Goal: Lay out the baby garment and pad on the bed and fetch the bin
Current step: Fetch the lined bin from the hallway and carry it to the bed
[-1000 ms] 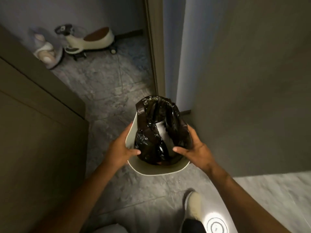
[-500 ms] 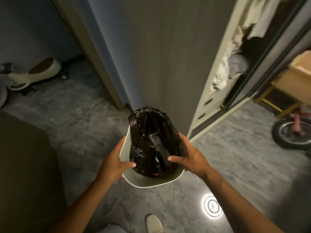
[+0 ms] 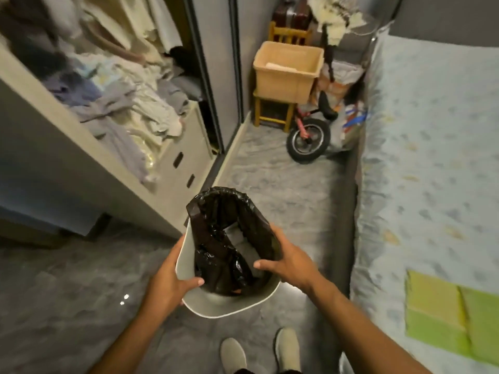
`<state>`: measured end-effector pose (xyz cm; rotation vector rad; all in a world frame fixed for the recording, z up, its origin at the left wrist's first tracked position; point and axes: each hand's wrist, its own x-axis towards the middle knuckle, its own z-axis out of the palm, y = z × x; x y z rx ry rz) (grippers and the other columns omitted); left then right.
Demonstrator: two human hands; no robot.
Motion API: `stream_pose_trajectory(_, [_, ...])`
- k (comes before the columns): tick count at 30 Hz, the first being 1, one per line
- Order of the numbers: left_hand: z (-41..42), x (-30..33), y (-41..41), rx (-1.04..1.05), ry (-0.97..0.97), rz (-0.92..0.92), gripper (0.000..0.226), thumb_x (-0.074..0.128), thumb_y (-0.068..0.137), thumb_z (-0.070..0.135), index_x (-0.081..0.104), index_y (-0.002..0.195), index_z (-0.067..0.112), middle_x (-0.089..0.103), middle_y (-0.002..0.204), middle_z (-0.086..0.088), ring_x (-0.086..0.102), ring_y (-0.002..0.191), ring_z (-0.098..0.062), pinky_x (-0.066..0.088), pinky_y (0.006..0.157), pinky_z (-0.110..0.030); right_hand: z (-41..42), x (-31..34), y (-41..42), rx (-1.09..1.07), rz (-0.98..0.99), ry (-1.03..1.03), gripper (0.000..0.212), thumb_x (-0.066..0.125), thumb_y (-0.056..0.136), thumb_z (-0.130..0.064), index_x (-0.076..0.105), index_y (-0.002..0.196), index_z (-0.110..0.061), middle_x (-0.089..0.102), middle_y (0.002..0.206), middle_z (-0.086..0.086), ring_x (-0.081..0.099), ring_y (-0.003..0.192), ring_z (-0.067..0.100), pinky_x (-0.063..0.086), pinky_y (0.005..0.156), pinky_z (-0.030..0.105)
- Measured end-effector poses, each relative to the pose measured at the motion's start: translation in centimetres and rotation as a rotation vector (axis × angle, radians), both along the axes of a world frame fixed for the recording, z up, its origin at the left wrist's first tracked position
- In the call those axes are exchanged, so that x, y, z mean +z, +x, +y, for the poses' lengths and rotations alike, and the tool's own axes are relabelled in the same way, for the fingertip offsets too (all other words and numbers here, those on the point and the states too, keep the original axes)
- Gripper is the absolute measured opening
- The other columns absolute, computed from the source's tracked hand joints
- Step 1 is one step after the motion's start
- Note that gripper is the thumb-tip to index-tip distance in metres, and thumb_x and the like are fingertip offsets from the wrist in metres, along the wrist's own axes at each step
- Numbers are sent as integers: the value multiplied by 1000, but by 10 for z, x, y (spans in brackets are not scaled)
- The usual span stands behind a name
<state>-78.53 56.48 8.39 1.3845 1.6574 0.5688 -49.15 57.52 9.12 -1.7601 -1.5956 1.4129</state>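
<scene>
Both hands carry the bin point(image 3: 189, 255), held off the floor point(image 3: 270, 184) just left of the bed point(image 3: 432, 157). Left hand point(image 3: 168, 282) wraps the bin's left wall, thumb hooked over the rim; right hand point(image 3: 290, 261) clamps the right side, thumb reaching inside onto the black liner bag point(image 3: 224, 238). Both grips closed on the bin, none released. Bin is white, rigid-looking plastic, tapered, tilted with the mouth toward the camera. Probably light: it seems to hold little besides the bag and a pale scrap inside, contents otherwise unclear. The walls look smooth and could slip, so the rim is the safer hold. The liner is thin, glossy, loosely crumpled and sagging in, not a thing to pull on; pinching it against the rim keeps it from sliding. On the bed, near its close end, lies a yellow-green pad point(image 3: 445, 317), flat. Garment not identifiable here. Beyond the bin, away from the bed: open wardrobe point(image 3: 108, 103) stuffed with clothes. At the bed's far end: tan tub point(image 3: 286, 74) on a stool, small red bike point(image 3: 307, 136).
</scene>
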Motion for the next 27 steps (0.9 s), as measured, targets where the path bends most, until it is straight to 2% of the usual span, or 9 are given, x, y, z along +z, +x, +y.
stream_pose_trajectory(2, [15,-5,33,-100,-3,12,107,88,64,5,34,146,49,59,132,10,62,110,-18,54,61,-13,-13,-6,33,-103,8,7,91,79,68,-49,21,137,-60,59,133,-15,59,118,13,49,91,29])
stream_pose_trajectory(5, [32,-15,86,-240,5,22,105,88,65,5,35,148,41,56,134,10,58,114,-15,52,83,-27,-35,-17,78,-244,-8,8,93,78,68,-50,20,139,-58,57,135,-16,57,121,12,48,93,30])
stream_pose_trajectory(7, [39,-22,121,-328,-3,32,105,88,65,4,35,149,37,55,132,12,58,112,-15,50,88,-31,-50,-26,104,-340,-14,-1,93,78,67,-52,18,138,-60,57,136,-17,56,121,11,46,92,28])
stream_pose_trajectory(11, [48,-46,182,-480,-36,42,106,87,66,3,31,147,42,53,127,13,56,106,-11,49,87,-26,-82,-54,148,-498,-14,-24,95,77,65,-54,17,138,-60,55,137,-18,56,123,12,47,96,31])
stream_pose_trajectory(15, [51,-87,225,-576,-52,51,108,88,64,3,31,146,45,53,138,11,55,121,-14,48,96,-30,-106,-96,177,-612,-18,-76,101,77,66,-54,14,144,-52,47,145,-15,48,131,11,43,96,27])
stream_pose_trajectory(18, [55,-135,243,-639,-65,46,105,90,63,9,32,143,46,51,139,15,52,123,-8,44,90,-14,-115,-140,188,-673,-10,-96,103,77,65,-59,12,144,-56,42,148,-19,45,133,10,43,100,31])
stream_pose_trajectory(21, [62,-186,250,-681,-121,38,104,90,62,20,35,147,42,48,139,28,50,124,3,38,86,2,-117,-191,190,-717,4,-116,103,76,63,-63,11,143,-57,41,149,-19,44,134,10,44,105,39])
stream_pose_trajectory(24, [67,-233,251,-704,-137,-6,98,83,61,39,34,146,49,43,132,50,42,121,24,37,91,0,-115,-239,187,-754,47,-115,102,76,64,-61,11,142,-59,39,149,-20,41,135,6,42,108,39])
stream_pose_trajectory(27, [69,-272,254,-695,-148,-12,91,79,67,46,29,141,62,45,127,52,44,117,25,41,91,-4,-115,-289,181,-781,82,-143,100,78,65,-57,14,142,-56,37,148,-22,39,135,3,39,110,37])
